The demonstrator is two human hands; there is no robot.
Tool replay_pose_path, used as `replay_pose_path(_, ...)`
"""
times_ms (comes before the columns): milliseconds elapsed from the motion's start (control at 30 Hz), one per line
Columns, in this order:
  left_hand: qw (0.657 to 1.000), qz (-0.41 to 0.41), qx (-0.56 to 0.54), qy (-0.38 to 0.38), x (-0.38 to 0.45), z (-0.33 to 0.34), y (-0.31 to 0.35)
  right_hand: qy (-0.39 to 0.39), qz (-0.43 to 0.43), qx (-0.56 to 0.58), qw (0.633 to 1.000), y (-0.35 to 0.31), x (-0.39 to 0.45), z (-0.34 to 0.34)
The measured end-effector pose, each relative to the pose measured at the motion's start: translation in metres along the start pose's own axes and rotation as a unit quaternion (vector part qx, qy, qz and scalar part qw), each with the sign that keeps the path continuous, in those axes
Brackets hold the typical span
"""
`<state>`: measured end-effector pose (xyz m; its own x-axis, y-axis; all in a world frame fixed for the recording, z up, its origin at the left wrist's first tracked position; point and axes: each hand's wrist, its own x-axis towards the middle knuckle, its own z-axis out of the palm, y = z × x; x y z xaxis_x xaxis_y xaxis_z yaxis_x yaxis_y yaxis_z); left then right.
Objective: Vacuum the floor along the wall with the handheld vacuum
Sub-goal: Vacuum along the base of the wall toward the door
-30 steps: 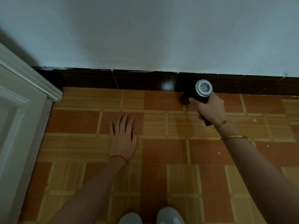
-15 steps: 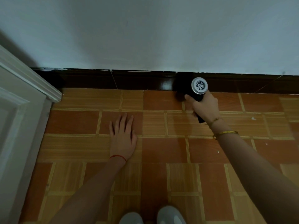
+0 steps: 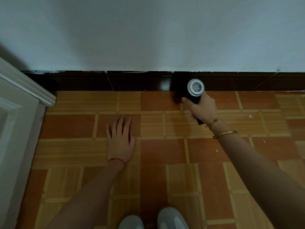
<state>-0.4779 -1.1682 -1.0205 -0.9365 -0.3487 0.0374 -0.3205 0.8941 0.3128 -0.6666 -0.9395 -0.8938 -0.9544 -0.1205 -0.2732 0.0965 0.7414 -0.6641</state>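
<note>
Head view, the only one. We see the right hand (image 3: pixel 203 108) with its grip wrapped round the black handle of the handheld vacuum (image 3: pixel 192 90), fingers curled tight on it. Silver vented rear cap faces us; the nozzle end sits ahead of the grip, down at the joint of floor (image 3: pixel 161 151) and dark baseboard (image 3: pixel 135 81). We cannot tell if the nozzle actually touches the tile; it is lost in shadow.

Left hand (image 3: pixel 121 139) lies well to the left of the grip and nearer us, flat on the floor, fingers straight and slightly spread, holding nothing, likely bracing.

White wall (image 3: pixel 148 33) above the baseboard, door frame (image 3: pixel 24 90) far left. Small pale specks (image 3: pixel 250 116) on tiles right of the grip, away from the wall.

Step in hand, we judge: mid-pass along the baseboard. Next move calls for sliding the nozzle sideways along that joint, keeping it low, likely toward the door frame corner.
</note>
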Motion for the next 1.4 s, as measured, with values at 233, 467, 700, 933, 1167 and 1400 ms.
replay_pose_path(233, 1.000, -0.001, 0.001, 0.007, 0.001, 0.001, 0.002, 0.046, -0.003, -0.066, 0.997, 0.019, -0.014, -0.020)
replay_pose_path(467, 0.999, -0.043, -0.004, 0.030, 0.003, 0.001, 0.017, -0.153, 0.050, 0.050, 0.986, 0.040, -0.047, -0.051)
replay_pose_path(700, 0.998, 0.041, -0.040, -0.009, -0.012, 0.014, 0.089, 0.008, 0.024, -0.074, 0.997, 0.072, -0.075, -0.061)
replay_pose_path(933, 0.988, 0.122, -0.055, -0.082, -0.019, 0.033, 0.140, -0.002, 0.064, -0.079, 0.995, 0.100, -0.107, -0.081)
replay_pose_path(1167, 0.985, 0.145, -0.023, -0.087, -0.019, 0.039, 0.137, -0.071, 0.099, -0.054, 0.991, 0.115, -0.118, -0.111)
replay_pose_path(1400, 0.986, 0.143, -0.020, -0.084, -0.019, 0.038, 0.137, -0.074, 0.091, -0.072, 0.990, 0.118, -0.122, -0.116)
